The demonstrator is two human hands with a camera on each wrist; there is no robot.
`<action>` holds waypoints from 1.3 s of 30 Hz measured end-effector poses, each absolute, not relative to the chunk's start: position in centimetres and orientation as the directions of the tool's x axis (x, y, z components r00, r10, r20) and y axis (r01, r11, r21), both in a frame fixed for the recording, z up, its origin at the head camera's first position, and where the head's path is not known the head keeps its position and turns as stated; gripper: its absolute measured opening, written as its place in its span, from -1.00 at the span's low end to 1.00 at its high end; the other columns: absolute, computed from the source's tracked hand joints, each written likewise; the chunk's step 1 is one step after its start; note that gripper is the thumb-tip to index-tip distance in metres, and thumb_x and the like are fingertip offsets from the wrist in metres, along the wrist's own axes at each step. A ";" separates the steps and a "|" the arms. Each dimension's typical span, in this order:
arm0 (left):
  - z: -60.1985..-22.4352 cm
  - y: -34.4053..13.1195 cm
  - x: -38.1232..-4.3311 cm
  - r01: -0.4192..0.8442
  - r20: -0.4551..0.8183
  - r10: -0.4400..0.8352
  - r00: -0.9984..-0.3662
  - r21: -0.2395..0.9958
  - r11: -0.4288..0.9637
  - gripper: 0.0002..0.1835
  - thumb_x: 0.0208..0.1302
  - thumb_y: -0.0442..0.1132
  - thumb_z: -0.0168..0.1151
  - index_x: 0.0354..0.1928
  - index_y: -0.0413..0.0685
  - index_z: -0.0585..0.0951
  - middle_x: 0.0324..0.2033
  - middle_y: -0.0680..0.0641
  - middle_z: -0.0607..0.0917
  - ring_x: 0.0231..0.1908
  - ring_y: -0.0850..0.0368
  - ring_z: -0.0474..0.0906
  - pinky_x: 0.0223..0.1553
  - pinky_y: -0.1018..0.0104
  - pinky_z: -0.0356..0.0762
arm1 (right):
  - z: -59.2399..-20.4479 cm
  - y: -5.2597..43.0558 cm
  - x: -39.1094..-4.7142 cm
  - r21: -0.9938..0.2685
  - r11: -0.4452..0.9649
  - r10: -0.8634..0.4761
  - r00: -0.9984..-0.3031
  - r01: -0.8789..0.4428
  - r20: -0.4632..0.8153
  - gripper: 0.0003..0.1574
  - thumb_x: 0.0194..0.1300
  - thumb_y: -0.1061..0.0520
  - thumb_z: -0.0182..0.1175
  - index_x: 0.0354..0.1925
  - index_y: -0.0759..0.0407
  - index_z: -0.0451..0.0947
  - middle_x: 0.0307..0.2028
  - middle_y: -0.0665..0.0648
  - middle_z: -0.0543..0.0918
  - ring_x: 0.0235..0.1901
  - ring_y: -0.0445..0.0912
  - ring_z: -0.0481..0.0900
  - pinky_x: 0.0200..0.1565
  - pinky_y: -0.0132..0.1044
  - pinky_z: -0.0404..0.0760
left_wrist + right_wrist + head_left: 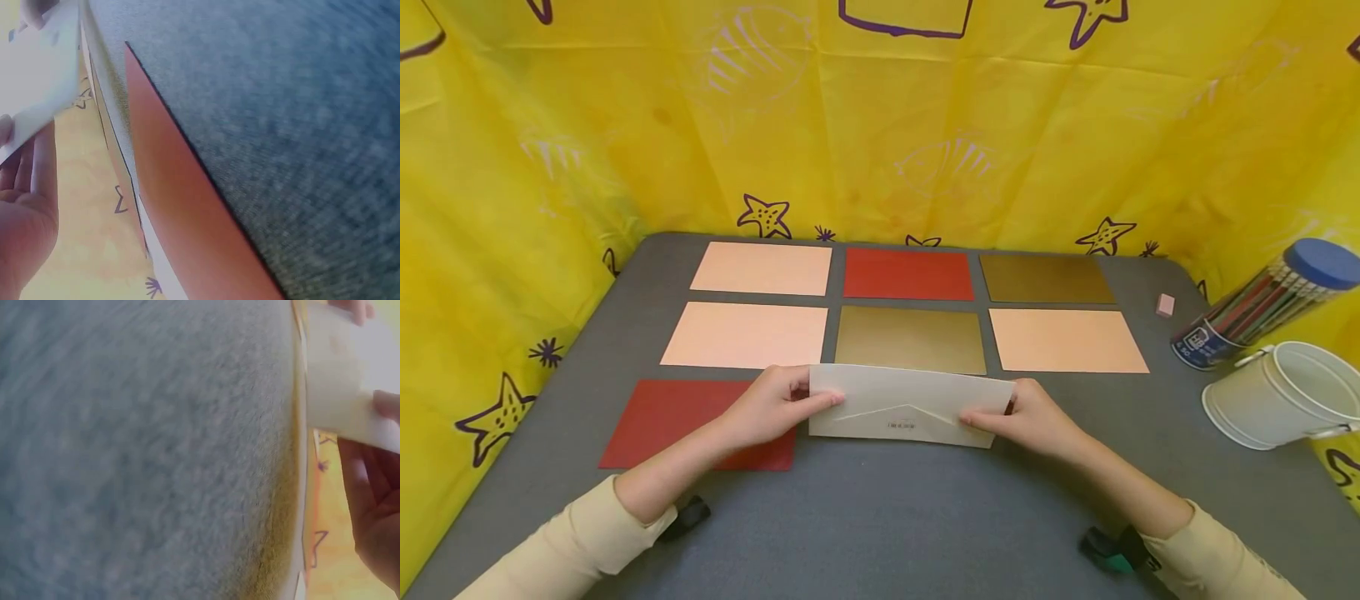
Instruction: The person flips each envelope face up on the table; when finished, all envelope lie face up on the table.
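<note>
Both hands hold a whitish envelope (880,404) above the front of the table, its pointed flap and small printed mark facing me. At its left end, my left hand (775,406) pinches it, thumb on the near face and fingers behind. My right hand (1030,417) grips the other end the same way. Below and behind the left hand lies a dark red envelope-sized rectangle (651,425), partly covered by that hand. In the left wrist view the held envelope (40,75) appears washed out; the right wrist view shows the right thumb on the envelope (337,375).
Two rows of flat rectangles lie behind: peach (760,268), red (908,275) and olive-brown (1047,278) at the back; peach (745,333), gold (910,337) and peach (1067,340) nearer. At right are a pink eraser (1165,305), a pencil tub (1206,343) and a white bucket (1247,400).
</note>
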State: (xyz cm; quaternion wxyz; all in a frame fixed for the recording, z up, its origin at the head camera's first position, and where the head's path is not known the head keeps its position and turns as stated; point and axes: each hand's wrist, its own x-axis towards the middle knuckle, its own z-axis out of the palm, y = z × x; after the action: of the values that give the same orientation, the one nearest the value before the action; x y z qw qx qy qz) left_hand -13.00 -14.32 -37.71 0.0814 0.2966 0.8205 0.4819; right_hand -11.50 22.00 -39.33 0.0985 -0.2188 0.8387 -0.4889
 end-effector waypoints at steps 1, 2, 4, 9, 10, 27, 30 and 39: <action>-37.6 -14.3 -13.0 0.370 0.124 0.555 -0.822 0.857 0.358 -0.82 0.27 -0.19 0.35 -0.15 -0.08 0.70 -0.37 0.11 0.73 -0.42 0.26 0.59 -0.40 0.39 0.53 | -39.3 22.0 -11.5 -0.881 0.418 -0.451 -0.892 -0.220 0.009 -0.81 0.18 0.11 0.41 -0.21 0.13 0.72 -0.37 -0.03 0.74 -0.45 -0.20 0.60 -0.41 -0.35 0.57; -37.5 -14.3 -13.0 0.334 0.094 0.551 -0.829 0.874 0.353 -0.76 0.27 -0.19 0.34 -0.07 -0.11 0.68 -0.28 0.06 0.76 -0.35 0.22 0.64 -0.34 0.36 0.57 | -39.2 22.0 -11.6 -0.896 0.405 -0.446 -0.895 -0.180 -0.022 -0.78 0.18 0.12 0.41 -0.19 0.18 0.71 -0.35 0.01 0.74 -0.42 -0.17 0.62 -0.38 -0.33 0.59; -37.3 -14.2 -13.0 0.281 0.042 0.554 -0.831 0.892 0.354 -0.70 0.29 -0.18 0.32 0.01 -0.14 0.65 -0.23 0.03 0.76 -0.29 0.19 0.68 -0.28 0.33 0.61 | -39.1 22.0 -11.8 -0.921 0.369 -0.454 -0.889 -0.123 -0.063 -0.75 0.20 0.17 0.39 -0.16 0.27 0.68 -0.33 0.07 0.74 -0.39 -0.12 0.65 -0.33 -0.30 0.62; -37.1 -14.3 -13.2 0.176 -0.057 0.599 -0.798 0.930 0.322 -0.68 0.32 -0.20 0.29 0.03 -0.22 0.62 -0.26 -0.04 0.76 -0.29 0.12 0.70 -0.26 0.28 0.64 | -38.9 22.5 -12.4 -0.955 0.289 -0.539 -0.836 -0.072 -0.100 -0.77 0.25 0.25 0.31 -0.16 0.40 0.64 -0.35 0.12 0.74 -0.42 -0.07 0.69 -0.38 -0.24 0.66; -37.0 -14.3 -13.3 0.151 -0.078 0.614 -0.785 0.938 0.312 -0.68 0.32 -0.21 0.29 0.03 -0.23 0.62 -0.26 -0.06 0.76 -0.29 0.09 0.71 -0.26 0.26 0.65 | -38.8 22.6 -12.5 -0.956 0.286 -0.561 -0.821 -0.072 -0.106 -0.79 0.26 0.24 0.30 -0.18 0.39 0.64 -0.36 0.12 0.74 -0.44 -0.06 0.69 -0.39 -0.23 0.66; -36.5 -11.5 -13.7 0.106 -0.196 0.753 -0.628 0.937 0.333 -0.81 0.28 -0.19 0.33 -0.12 -0.09 0.70 -0.36 0.01 0.77 -0.39 0.08 0.71 -0.36 0.29 0.63 | -37.8 18.4 -12.0 -0.935 0.354 -0.748 -0.597 0.011 -0.290 -0.87 0.24 0.11 0.35 -0.27 0.15 0.69 -0.39 0.17 0.75 -0.52 0.12 0.72 -0.55 -0.19 0.66; -36.5 -10.5 -13.7 0.136 -0.185 0.770 -0.611 0.934 0.331 -0.84 0.28 -0.21 0.32 -0.14 -0.09 0.71 -0.39 0.04 0.76 -0.42 0.13 0.68 -0.38 0.33 0.61 | -37.6 17.2 -11.8 -0.934 0.358 -0.736 -0.608 0.024 -0.298 -0.86 0.22 0.10 0.36 -0.33 0.18 0.68 -0.42 0.17 0.75 -0.52 0.11 0.72 -0.57 -0.26 0.64; -37.0 -9.6 -13.3 0.073 -0.202 0.750 -0.630 0.946 0.316 -0.81 0.26 -0.21 0.34 -0.21 -0.20 0.71 -0.40 -0.03 0.77 -0.45 0.13 0.69 -0.43 0.35 0.60 | -38.0 16.3 -11.4 -0.939 0.337 -0.646 -0.707 0.076 -0.289 -0.79 0.25 0.05 0.34 -0.27 0.19 0.67 -0.43 0.19 0.74 -0.49 0.13 0.73 -0.53 -0.18 0.66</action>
State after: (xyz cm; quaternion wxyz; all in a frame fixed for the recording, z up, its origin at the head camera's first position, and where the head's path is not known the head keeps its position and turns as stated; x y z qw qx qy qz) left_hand -13.28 -9.65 -37.01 0.3286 0.2775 0.7418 0.5146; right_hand -11.36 16.27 -37.95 0.3320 -0.1908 0.7471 -0.5434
